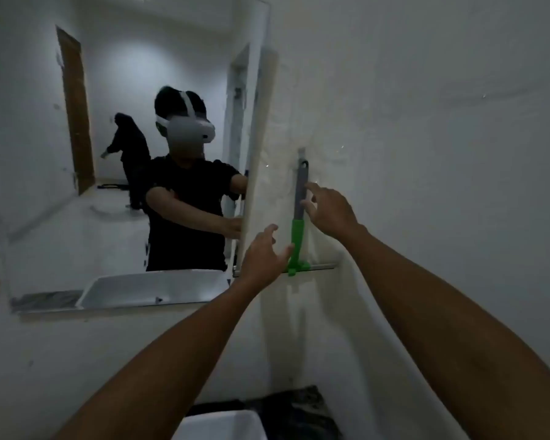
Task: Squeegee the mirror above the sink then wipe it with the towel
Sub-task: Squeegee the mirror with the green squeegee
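Note:
A squeegee (298, 230) with a grey and green handle hangs from a hook on the white wall, just right of the mirror (77, 154). Its blade lies crosswise at the bottom. My right hand (329, 211) is spread beside the grey upper handle, fingertips at or nearly on it, gripping nothing. My left hand (262, 260) reaches toward the green lower handle with fingers spread, thumb close to the green part. A dark towel (296, 411) lies at the bottom, beside the white sink (223, 427).
The mirror reflects a person in a headset and a second person further back. Its right edge (251, 185) stands close to the squeegee. White wall (442, 154) stretches to the right.

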